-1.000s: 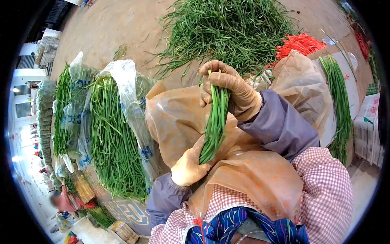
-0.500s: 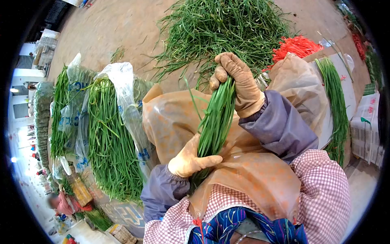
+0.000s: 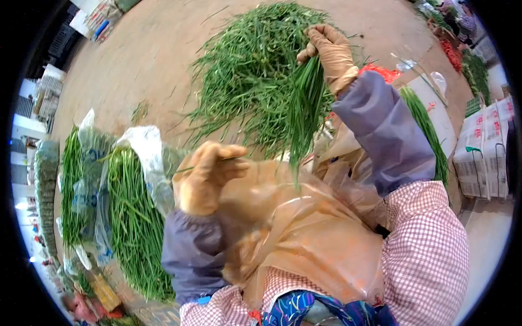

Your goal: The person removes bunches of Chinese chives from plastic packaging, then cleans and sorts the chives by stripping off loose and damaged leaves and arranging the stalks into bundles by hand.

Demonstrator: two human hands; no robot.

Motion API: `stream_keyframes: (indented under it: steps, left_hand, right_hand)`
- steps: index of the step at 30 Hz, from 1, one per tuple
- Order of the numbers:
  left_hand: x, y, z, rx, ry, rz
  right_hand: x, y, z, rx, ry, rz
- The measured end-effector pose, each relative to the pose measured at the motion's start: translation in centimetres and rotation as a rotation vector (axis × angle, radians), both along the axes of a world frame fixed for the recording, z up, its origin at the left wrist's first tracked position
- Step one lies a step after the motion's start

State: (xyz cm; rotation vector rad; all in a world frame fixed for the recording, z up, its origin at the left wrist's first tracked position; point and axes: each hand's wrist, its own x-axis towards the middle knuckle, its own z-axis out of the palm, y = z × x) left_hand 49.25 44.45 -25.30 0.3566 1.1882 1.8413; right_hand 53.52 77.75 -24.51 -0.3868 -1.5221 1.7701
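Note:
My right hand (image 3: pixel 330 51), in a tan glove, is raised at the far side and grips a bunch of green chives (image 3: pixel 307 103) by its upper end. The leaves hang loose below it, in front of a large heap of chives (image 3: pixel 244 76) on the floor. My left hand (image 3: pixel 209 176), gloved too and slightly blurred, is above the left edge of the tan plastic apron (image 3: pixel 304 233) on my lap. Its fingers are curled, with a thin green leaf (image 3: pixel 185 169) showing at both sides.
Plastic-wrapped bundles of chives (image 3: pixel 136 217) stand at my left. To the right, another bunch of chives (image 3: pixel 424 127) lies on a pale board (image 3: pixel 439 108), near red ties (image 3: pixel 383 71). White crates (image 3: pixel 484 155) stand farther right. A person in pink (image 3: pixel 84 309) is at the lower left.
My right hand has lifted the bunch up and away from my lap, toward the heap. My left hand has left the bunch and moved up and left.

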Motion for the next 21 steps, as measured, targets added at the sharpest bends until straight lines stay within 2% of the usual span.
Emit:
stream_keyframes:
  steps: [1,2,4,5,6,9,14,16,17,18,20,21]
  left_hand:
    - [-0.5,0.1,1.0,-0.122,0.128,0.036]
    - [-0.9,0.1,1.9,-0.250,0.251,0.077]
    - [-3.2,0.2,0.0,-0.698,0.916,0.058]
    - [-3.9,0.4,0.1,-0.846,1.168,0.029]
    - [-4.4,1.2,0.8,-0.785,1.147,0.045]
    - [-4.2,4.1,3.1,-0.607,0.987,0.107]
    - [-1.3,11.7,3.9,-0.342,1.137,-0.047]
    - [-0.3,14.1,1.5,-0.361,1.003,-0.153]
    - [0.0,14.8,0.6,-0.224,0.627,-0.144]
    - [-0.4,15.0,0.0,-0.338,0.573,-0.191]
    - [-0.9,15.3,-2.3,-0.145,0.301,-0.214]
    - [-1.1,15.3,-2.8,-0.171,0.292,-0.244]
  right_hand:
    - [0.9,0.4,1.0,-0.197,0.052,0.114]
    - [1.5,0.3,1.5,-0.266,0.106,0.158]
    - [0.7,1.6,-0.1,-0.022,-0.054,-0.028]
    - [0.5,1.7,-0.8,0.115,-0.196,-0.143]
    - [0.9,1.1,-0.8,0.105,-0.242,-0.158]
    - [1.2,0.2,-1.8,-0.085,-0.146,-0.048]
    - [1.6,-2.8,-1.5,-0.385,-0.106,0.064]
    - [1.9,-3.3,-1.6,-0.417,-0.121,0.049]
    - [2.1,-3.3,-1.8,-0.432,-0.127,0.040]
    - [2.2,-3.2,-2.2,-0.445,-0.134,0.049]
    - [2.5,-2.9,-3.0,-0.472,-0.151,0.062]
    - [2.6,-2.8,-3.4,-0.485,-0.162,0.070]
